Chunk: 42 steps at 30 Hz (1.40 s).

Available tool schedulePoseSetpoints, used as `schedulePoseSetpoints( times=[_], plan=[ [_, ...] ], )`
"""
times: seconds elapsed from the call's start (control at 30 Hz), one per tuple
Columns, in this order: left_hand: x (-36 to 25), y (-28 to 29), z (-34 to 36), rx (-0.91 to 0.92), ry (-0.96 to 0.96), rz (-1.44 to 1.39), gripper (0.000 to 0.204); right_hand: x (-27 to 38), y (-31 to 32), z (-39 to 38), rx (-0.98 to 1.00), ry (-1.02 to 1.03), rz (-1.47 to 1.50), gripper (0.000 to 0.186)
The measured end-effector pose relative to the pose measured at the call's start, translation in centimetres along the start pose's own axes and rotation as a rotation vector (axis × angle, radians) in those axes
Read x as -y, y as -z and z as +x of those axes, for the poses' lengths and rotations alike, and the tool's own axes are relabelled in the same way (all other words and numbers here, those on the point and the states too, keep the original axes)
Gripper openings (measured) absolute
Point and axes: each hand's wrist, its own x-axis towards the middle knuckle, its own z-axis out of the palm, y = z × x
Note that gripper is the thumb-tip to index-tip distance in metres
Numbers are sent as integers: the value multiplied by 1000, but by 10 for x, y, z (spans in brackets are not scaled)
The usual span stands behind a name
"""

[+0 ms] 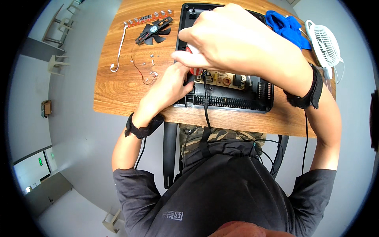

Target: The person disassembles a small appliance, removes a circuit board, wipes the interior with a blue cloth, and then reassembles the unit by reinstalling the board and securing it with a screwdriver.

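Observation:
My right hand is wrapped from above around the red-and-white handle of a screwdriver. Its shaft and tip are hidden. The tool stands over the left side of an open black plastic casing. Beside the handle, my left hand lies at the casing's left edge, its thumb reaching inside and its fingers curled and partly covered by my right hand; what they grip cannot be made out. Inside the casing, a circuit board carries a copper coil and other parts. A black power cord runs off the board toward me.
Left of the casing lie a black fan, a narrow strip board with a white cable, and several small screws. A blue cloth and a white desk fan stand at the wooden table's right side.

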Motion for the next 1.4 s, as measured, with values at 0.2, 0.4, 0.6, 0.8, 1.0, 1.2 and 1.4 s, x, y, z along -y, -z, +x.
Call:
schedulePoseSetpoints(
  times=[0.2,0.4,0.6,0.8,1.0,1.2,1.4],
  plan=[
    [1,1,-1,47,52,9,37,26,-35,10,-395,-105,-229,34],
    [2,-1,0,6,-23,-77,37,27,-36,13,-284,-70,-254,33],
    [-5,5,1,55,49,-59,37,32,-36,15,-340,-114,-282,32],
    [1,1,0,19,-39,-54,36,23,-52,16,-444,22,-251,37],
    [-5,3,1,59,36,-53,32,31,-36,21,-263,-134,-288,36],
    [-7,6,3,89,55,-22,33,14,-49,21,-427,-29,-238,36],
    [7,-6,4,-76,-111,-61,34,15,-37,18,-253,-108,-191,38]
  ],
)
